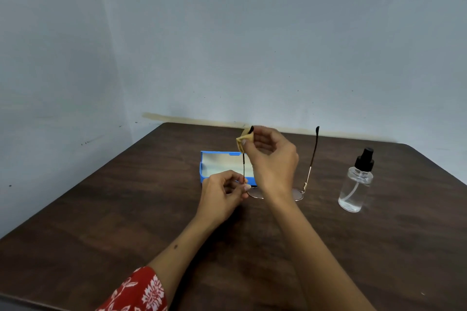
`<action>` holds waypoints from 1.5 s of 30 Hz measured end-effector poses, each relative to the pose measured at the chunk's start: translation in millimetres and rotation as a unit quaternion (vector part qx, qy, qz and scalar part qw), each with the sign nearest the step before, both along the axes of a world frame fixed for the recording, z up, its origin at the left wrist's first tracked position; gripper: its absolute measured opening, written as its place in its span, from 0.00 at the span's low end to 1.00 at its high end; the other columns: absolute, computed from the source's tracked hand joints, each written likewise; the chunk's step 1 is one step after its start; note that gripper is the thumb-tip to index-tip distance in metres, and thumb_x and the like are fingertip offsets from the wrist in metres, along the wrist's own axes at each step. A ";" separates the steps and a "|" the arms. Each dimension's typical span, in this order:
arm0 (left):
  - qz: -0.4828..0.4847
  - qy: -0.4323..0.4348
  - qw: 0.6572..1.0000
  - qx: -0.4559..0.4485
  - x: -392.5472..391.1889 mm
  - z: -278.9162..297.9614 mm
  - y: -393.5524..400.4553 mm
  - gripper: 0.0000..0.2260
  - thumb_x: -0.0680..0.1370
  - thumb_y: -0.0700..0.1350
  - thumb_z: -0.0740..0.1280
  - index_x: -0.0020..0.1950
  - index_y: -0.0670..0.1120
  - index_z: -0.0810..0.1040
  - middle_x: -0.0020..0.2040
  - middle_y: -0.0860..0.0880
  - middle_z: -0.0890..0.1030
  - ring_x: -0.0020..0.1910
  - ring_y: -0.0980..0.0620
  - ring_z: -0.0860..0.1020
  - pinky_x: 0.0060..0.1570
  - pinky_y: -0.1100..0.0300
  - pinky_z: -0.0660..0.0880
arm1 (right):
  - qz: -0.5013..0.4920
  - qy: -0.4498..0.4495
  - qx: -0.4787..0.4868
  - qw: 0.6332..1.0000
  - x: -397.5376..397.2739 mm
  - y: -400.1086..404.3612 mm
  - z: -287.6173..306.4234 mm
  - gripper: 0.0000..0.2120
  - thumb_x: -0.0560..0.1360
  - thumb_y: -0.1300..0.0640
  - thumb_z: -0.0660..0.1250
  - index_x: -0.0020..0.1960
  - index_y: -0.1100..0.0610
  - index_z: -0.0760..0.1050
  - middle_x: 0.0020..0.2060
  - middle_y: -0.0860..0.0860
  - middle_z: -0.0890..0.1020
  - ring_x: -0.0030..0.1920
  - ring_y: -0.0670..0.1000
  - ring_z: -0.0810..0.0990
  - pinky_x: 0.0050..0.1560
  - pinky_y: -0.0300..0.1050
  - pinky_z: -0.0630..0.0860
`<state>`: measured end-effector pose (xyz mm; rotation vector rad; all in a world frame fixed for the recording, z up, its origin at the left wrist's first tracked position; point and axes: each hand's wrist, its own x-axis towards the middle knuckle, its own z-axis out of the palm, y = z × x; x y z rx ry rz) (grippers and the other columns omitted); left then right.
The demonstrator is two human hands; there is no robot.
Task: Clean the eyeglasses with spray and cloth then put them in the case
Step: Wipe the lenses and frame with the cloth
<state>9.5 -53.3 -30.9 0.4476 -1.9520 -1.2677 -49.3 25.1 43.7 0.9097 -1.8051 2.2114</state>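
I observe the eyeglasses [307, 179] held lenses-down just above the dark wooden table [126, 209], temples pointing up, directly in front of the open blue case [204, 171]. My left hand [222, 192] pinches the frame at the left hinge, while my right hand [273, 156] pinches a small yellow cloth [242, 140] around the upper end of the left temple. The clear spray bottle [356, 182] stands upright to the right, apart from both hands.

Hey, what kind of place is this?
Probably a plain indoor room, home or office: a dark wooden table pushed into a corner of bare pale blue walls, with a scuffed wall base.
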 end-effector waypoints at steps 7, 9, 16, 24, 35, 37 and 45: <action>0.005 0.001 0.999 -0.037 2.9 1.7 -1.0 0.03 0.72 0.33 0.68 0.43 0.39 0.80 0.31 0.49 0.81 0.29 0.61 0.80 0.33 0.68 0.77 | 0.004 -0.021 0.114 0.993 -0.7 -2.2 -23.4 0.09 0.66 0.63 0.73 0.42 0.51 0.80 0.34 0.42 0.82 0.35 0.40 0.80 0.42 0.32 0.76; 0.005 -0.001 1.000 -0.027 1.6 -0.2 -1.8 0.03 0.72 0.33 0.68 0.42 0.39 0.80 0.30 0.51 0.81 0.31 0.56 0.82 0.37 0.59 0.81 | 0.006 -0.010 0.095 0.995 -1.7 -1.3 -13.6 0.09 0.66 0.63 0.73 0.40 0.50 0.79 0.32 0.42 0.82 0.33 0.38 0.79 0.39 0.28 0.75; 0.008 -0.009 1.000 -0.017 -1.1 -1.5 -0.6 0.03 0.72 0.32 0.69 0.41 0.39 0.80 0.28 0.53 0.81 0.31 0.54 0.83 0.41 0.53 0.82 | 0.007 -0.015 -0.025 1.000 -0.6 1.0 2.2 0.09 0.67 0.63 0.74 0.41 0.50 0.80 0.32 0.43 0.83 0.34 0.39 0.81 0.37 0.29 0.75; 0.019 0.004 0.997 -0.081 3.0 3.4 1.0 0.07 0.72 0.29 0.66 0.43 0.38 0.81 0.31 0.51 0.81 0.30 0.65 0.79 0.32 0.74 0.72 | 0.011 -0.052 0.113 0.992 1.6 -2.2 -34.5 0.10 0.65 0.63 0.71 0.42 0.50 0.80 0.34 0.42 0.82 0.36 0.38 0.80 0.38 0.53 0.82; -0.002 0.010 0.999 -0.039 1.2 1.7 -0.8 0.03 0.72 0.31 0.67 0.42 0.36 0.80 0.27 0.55 0.79 0.28 0.62 0.80 0.36 0.62 0.80 | -0.015 -0.010 0.021 1.000 4.5 -7.2 0.7 0.10 0.65 0.62 0.74 0.38 0.48 0.78 0.31 0.43 0.82 0.33 0.38 0.80 0.38 0.29 0.75; -0.004 0.006 1.000 -0.027 0.6 0.8 -0.4 0.02 0.72 0.32 0.68 0.42 0.38 0.80 0.26 0.55 0.79 0.29 0.60 0.81 0.40 0.56 0.81 | -0.013 -0.026 -0.024 0.999 5.6 -6.1 6.7 0.09 0.66 0.63 0.74 0.40 0.50 0.79 0.32 0.44 0.83 0.34 0.42 0.82 0.40 0.32 0.77; -0.003 -0.006 0.999 -0.034 -1.7 -4.2 -4.3 0.05 0.72 0.36 0.70 0.39 0.46 0.80 0.27 0.55 0.81 0.31 0.54 0.83 0.41 0.47 0.81 | 0.003 -0.080 -0.125 0.989 9.5 1.0 9.3 0.10 0.68 0.67 0.73 0.43 0.54 0.80 0.34 0.46 0.84 0.36 0.44 0.83 0.39 0.33 0.77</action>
